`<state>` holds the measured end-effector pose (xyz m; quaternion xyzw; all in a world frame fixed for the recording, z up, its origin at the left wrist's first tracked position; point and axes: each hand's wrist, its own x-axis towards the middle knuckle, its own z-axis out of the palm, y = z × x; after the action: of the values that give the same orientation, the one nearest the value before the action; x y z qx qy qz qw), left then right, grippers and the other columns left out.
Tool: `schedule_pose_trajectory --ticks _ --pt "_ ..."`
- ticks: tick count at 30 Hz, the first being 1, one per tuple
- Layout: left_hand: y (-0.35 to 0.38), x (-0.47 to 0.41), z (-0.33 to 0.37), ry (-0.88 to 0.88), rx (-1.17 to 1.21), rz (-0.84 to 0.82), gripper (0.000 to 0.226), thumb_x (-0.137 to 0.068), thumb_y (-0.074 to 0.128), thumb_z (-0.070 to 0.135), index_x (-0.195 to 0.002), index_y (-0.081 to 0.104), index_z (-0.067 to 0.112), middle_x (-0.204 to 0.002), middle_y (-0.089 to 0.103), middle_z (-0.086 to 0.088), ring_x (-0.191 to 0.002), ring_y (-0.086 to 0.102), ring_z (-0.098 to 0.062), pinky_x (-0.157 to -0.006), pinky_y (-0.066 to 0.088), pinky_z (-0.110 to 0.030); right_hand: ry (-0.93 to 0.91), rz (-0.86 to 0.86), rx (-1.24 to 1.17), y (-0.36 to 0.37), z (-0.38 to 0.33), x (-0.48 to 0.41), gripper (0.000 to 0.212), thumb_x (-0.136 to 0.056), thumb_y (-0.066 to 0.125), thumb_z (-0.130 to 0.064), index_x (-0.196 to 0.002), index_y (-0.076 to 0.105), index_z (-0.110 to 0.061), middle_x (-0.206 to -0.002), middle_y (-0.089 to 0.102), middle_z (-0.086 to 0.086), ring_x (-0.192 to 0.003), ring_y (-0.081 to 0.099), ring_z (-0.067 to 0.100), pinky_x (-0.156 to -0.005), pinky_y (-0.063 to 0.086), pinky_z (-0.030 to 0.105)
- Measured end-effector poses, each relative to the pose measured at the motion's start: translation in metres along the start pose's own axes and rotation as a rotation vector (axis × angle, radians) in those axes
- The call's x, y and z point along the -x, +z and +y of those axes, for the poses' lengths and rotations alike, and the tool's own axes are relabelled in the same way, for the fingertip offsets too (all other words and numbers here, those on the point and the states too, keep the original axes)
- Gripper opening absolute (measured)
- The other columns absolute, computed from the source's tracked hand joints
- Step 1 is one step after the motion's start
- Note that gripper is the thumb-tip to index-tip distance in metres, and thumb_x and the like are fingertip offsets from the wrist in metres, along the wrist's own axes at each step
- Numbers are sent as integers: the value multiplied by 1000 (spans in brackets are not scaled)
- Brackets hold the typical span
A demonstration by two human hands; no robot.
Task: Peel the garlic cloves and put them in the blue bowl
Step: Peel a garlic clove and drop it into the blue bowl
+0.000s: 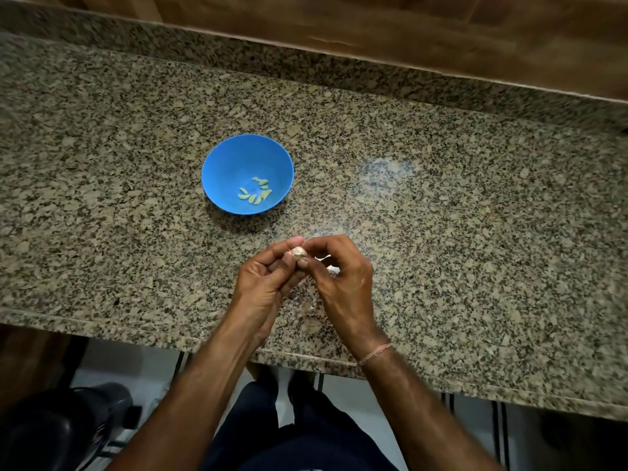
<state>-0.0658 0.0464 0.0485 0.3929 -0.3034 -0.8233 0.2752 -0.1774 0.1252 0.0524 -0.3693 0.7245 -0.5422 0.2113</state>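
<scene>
1. The left hand (261, 283) pinches the garlic clove (299, 253) between thumb and fingertips. The right hand (343, 283) pinches the same clove from the other side with thumb and forefinger. Both sets of fingers are narrow and curled round it.
2. The clove is held just above the counter (475, 198), near its front edge, with papery skin on it.
3. The blue bowl (217, 158) sits on the counter beyond and left of the hands, apart from them. Several peeled cloves (255, 193) lie in its bottom, so the task looks partway done.
4. Pale scraps (331, 267) lie on the counter under the right hand. Whether they are skins or more garlic, cannot tell.
5. The step in hand is likely stripping the skin. The left hand should anchor one end of the clove. The right nail should catch the skin at the root end and pull lengthwise in strips.
6. The pinch should be kept light: too hard and the clove bruises or shoots out.
7. Skin clings to fingers, so it should be shed over the scraps, not over the bowl.
8. The person should turn the clove and check all sides are bare before moving it.
9. Then comes a short reach forward-left and a release low inside the bowl, so nothing bounces out.
</scene>
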Motion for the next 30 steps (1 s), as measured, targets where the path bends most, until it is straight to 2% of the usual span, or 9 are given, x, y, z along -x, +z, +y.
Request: schedule_pose_trajectory --ticks 5,7,10,14,16,19,22,25,30 --pt "3 -1 5 74 -130 -14 29 -84 72 10 -113 75 9 -108 79 -12 -89 74 -12 -78 60 -20 -87 35 80 1 -2 -1 13 -91 78 -4 -99 73 -13 -97 69 -6 -93 65 8 -78 54 26" --pt "4 -2 8 100 -156 -9 28 -83 73 10 -111 76 8 -107 79 -13 -88 74 -13 -78 59 -21 -114 60 91 3 -4 -1 18 -91 78 -2 -99 72 -17 -96 68 -7 -92 64 5 -78 50 18" --pt "3 -1 9 116 -166 -9 29 -83 74 11 -111 75 7 -109 78 -15 -95 74 -17 -82 60 -23 -110 68 60 5 -6 -2 22 -91 78 -1 -100 73 -20 -95 67 -8 -90 65 3 -77 47 11" --pt "2 -3 9 126 -181 4 29 -83 74 12 -111 75 7 -113 78 -15 -104 74 -23 -87 60 -27 -81 77 35 10 -1 -2 12 -91 79 -2 -95 73 -12 -93 68 -5 -89 67 10 -74 53 21" --pt "1 -4 8 140 -212 15 28 -82 75 12 -109 76 8 -114 77 -15 -109 73 -27 -90 60 -31 -66 78 26 11 0 -2 11 -91 78 -2 -94 73 -11 -92 68 -5 -87 67 10 -73 52 21" --pt "-2 -4 7 143 -229 41 28 -80 77 11 -108 76 6 -110 77 -17 -109 74 -29 -89 60 -31 4 42 -63 11 0 -3 13 -90 79 -7 -92 72 -18 -90 71 -8 -85 68 8 -73 52 17" --pt "-4 -4 6 129 -263 46 29 -81 78 5 -109 74 -1 -107 78 -17 -108 75 -29 -89 60 -30 140 -46 -177 10 4 -5 9 -91 80 -10 -91 71 -12 -85 71 -11 -79 67 6 -70 54 21" --pt "-5 -5 5 130 -276 45 35 -77 80 9 -109 73 -5 -109 78 -18 -109 75 -29 -92 61 -33 184 -91 -187 12 9 -6 13 -90 81 -10 -90 69 -8 -80 68 -18 -74 62 0 -67 49 15" --pt "-7 -7 -4 113 -266 105 26 -84 78 5 -109 73 -2 -108 78 -17 -107 75 -25 -86 60 -28 246 -57 -235 16 11 -4 14 -86 84 -12 -91 72 -10 -84 74 -9 -80 69 5 -71 56 21"
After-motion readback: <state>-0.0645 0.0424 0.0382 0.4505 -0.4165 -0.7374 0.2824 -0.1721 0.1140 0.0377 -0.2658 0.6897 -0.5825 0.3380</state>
